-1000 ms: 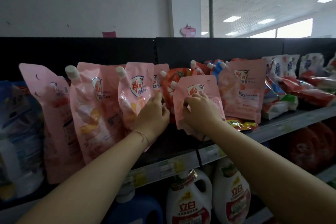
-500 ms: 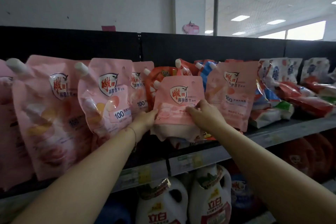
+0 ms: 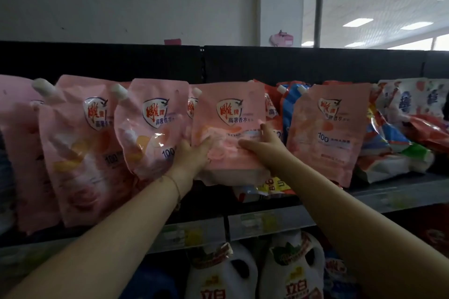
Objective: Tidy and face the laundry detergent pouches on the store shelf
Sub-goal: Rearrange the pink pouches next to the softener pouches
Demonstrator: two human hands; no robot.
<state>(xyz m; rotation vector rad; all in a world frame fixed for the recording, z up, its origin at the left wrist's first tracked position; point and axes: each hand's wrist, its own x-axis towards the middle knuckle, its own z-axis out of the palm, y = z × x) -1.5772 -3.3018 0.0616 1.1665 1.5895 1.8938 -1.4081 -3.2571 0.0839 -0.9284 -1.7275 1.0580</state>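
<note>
Gripped flat pink plastic detergent pouch (image 3: 230,126) by lower side edges, left hand (image 3: 192,155) and right hand (image 3: 261,144) apart, fingers curled onto it; held upright over grey metal shelf (image 3: 401,193) between neighbouring pink pouches (image 3: 155,128), raised higher than half a second earlier.

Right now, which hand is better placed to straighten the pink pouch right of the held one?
Probably right: the right hand grips the held pink plastic pouch's right edge, beside that neighbour; the left hand sits farther left.
</note>
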